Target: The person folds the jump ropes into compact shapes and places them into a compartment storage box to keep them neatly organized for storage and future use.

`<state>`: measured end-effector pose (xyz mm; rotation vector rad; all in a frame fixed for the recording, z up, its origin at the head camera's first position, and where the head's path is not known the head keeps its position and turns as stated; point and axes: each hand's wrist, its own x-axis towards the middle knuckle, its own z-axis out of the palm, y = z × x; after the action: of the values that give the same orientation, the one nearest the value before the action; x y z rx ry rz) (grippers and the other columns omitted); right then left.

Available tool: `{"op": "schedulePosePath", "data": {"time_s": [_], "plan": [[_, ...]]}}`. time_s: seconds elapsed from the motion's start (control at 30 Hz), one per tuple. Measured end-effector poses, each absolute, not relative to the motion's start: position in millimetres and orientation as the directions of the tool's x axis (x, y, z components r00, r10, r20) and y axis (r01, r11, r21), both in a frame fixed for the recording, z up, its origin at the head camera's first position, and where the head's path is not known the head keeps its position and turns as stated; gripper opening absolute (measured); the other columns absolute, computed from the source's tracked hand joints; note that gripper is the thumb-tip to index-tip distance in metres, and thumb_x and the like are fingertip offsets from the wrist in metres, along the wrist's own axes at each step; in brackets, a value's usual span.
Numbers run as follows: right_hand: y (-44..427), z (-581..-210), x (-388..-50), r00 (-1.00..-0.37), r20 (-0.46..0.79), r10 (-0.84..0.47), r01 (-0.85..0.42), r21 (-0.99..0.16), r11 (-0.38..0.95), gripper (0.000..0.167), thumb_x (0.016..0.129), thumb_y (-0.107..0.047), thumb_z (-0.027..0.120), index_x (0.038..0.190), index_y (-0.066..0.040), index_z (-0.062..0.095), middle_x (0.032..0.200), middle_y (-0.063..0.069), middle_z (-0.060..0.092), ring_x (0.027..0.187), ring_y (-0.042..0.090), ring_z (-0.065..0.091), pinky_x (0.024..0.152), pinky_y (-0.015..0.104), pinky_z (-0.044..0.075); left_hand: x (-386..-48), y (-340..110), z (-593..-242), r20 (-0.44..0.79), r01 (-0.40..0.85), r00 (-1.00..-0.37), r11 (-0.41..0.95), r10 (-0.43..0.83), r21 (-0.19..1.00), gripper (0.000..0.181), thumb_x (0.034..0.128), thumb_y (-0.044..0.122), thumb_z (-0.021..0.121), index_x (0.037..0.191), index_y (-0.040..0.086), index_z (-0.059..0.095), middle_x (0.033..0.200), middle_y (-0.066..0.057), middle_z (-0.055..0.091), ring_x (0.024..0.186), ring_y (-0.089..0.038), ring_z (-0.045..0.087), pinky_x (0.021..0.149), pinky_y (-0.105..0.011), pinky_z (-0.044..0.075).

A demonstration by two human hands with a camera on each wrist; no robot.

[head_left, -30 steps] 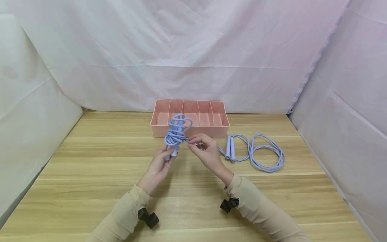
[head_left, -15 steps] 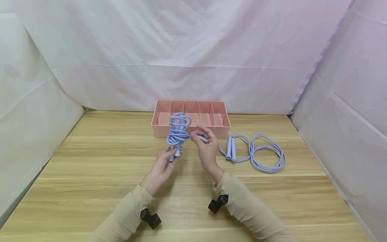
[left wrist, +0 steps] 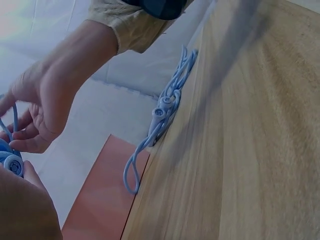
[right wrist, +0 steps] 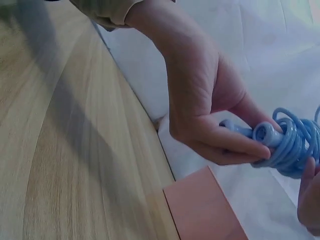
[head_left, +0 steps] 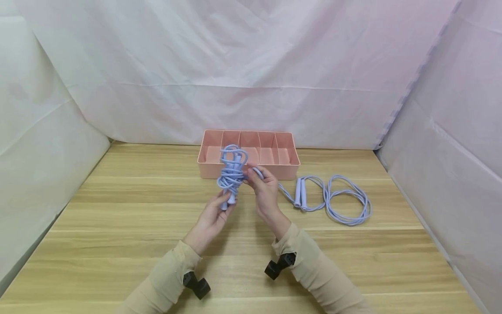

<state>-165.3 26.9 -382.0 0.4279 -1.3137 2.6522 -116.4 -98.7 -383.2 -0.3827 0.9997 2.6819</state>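
Note:
A light blue jump rope (head_left: 230, 176), its cord wound several times round its two handles, is held up in front of the pink box. My left hand (head_left: 209, 220) grips the lower ends of the handles, which the right wrist view shows between thumb and fingers (right wrist: 220, 142). Close to the wound part, my right hand (head_left: 268, 198) pinches a short loop of the cord; the same loop (left wrist: 15, 117) shows in the left wrist view. On the table to the right lies a second light blue jump rope (head_left: 347, 220), loosely coiled, with its two handles side by side.
The pink box (head_left: 249, 171), divided into several compartments, stands at the back of the wooden table (head_left: 125, 209), just behind the hands. White cloth walls (head_left: 251, 109) rise at the back and on both sides.
My right hand has swung in with its fingers turned upward, and the loose loop has been drawn close to the wound cord. The left hand has shifted slightly right with the handles.

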Motion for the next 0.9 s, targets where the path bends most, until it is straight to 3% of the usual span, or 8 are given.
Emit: {"op": "schedulePosePath", "data": {"time_s": [0.23,0.37,0.5,0.67,0.77,0.9], "plan": [[43.4,-367.5,-157.5,-0.905,0.336,-0.262,-0.080,-0.738,-0.670,0.024,0.078,-0.005,0.058,0.101,-0.005,0.066,0.092,0.005,0.067,0.080,0.011,0.061,0.081,0.025,0.051,-114.6,-103.1,-379.8,-0.317,-0.322,-0.935,-0.752,0.158,0.575,0.021,0.0949,-0.001,0.031,0.112,0.006,0.041,0.094,0.001,0.056,0.082,-0.006,0.057,0.094,-0.020,0.042],[50.5,-366.0,-159.8,-0.871,0.342,-0.353,-0.037,-0.762,-0.647,0.020,0.080,-0.015,0.066,0.099,-0.008,0.067,0.094,0.004,0.068,0.081,0.011,0.062,0.081,0.025,0.051,-114.9,-105.1,-381.3,-0.326,-0.343,-0.928,-0.752,0.180,0.563,0.021,0.0956,0.000,0.029,0.113,0.006,0.039,0.095,0.001,0.055,0.083,-0.007,0.057,0.089,-0.018,0.045],[52.4,-365.4,-162.5,-0.867,0.329,-0.375,-0.019,-0.773,-0.634,0.026,0.079,-0.028,0.070,0.096,-0.009,0.067,0.091,0.003,0.068,0.075,0.009,0.062,0.076,0.024,0.053,-115.9,-106.5,-384.4,-0.331,-0.360,-0.924,-0.731,0.192,0.579,0.026,0.0952,-0.001,0.028,0.119,0.004,0.035,0.096,0.000,0.054,0.084,-0.007,0.057,0.088,-0.018,0.045],[51.7,-363.3,-162.2,-0.876,0.303,-0.376,0.008,-0.769,-0.639,0.033,0.078,-0.033,0.069,0.098,-0.007,0.067,0.091,0.003,0.067,0.069,0.007,0.060,0.072,0.022,0.053,-116.6,-107.5,-388.5,-0.330,-0.362,-0.925,-0.703,0.189,0.613,0.030,0.0945,-0.002,0.028,0.123,0.004,0.034,0.095,0.000,0.054,0.084,-0.007,0.056,0.088,-0.018,0.045],[51.2,-361.3,-161.0,-0.880,0.299,-0.369,0.013,-0.761,-0.648,0.031,0.082,-0.031,0.065,0.101,-0.007,0.067,0.089,0.004,0.066,0.069,0.008,0.059,0.072,0.023,0.053,-116.3,-108.3,-388.7,-0.322,-0.358,-0.927,-0.704,0.191,0.613,0.028,0.0939,-0.003,0.030,0.120,0.005,0.037,0.094,0.000,0.055,0.084,-0.007,0.057,0.086,-0.018,0.046],[51.7,-359.4,-160.5,-0.889,0.293,-0.353,0.013,-0.753,-0.658,0.025,0.089,-0.018,0.049,0.101,-0.004,0.066,0.090,0.005,0.064,0.069,0.010,0.058,0.071,0.024,0.053,-115.0,-109.7,-388.0,-0.299,-0.349,-0.933,-0.698,0.199,0.626,0.026,0.0925,-0.004,0.032,0.108,0.008,0.049,0.093,0.000,0.058,0.083,-0.008,0.057,0.083,-0.019,0.048]]}}
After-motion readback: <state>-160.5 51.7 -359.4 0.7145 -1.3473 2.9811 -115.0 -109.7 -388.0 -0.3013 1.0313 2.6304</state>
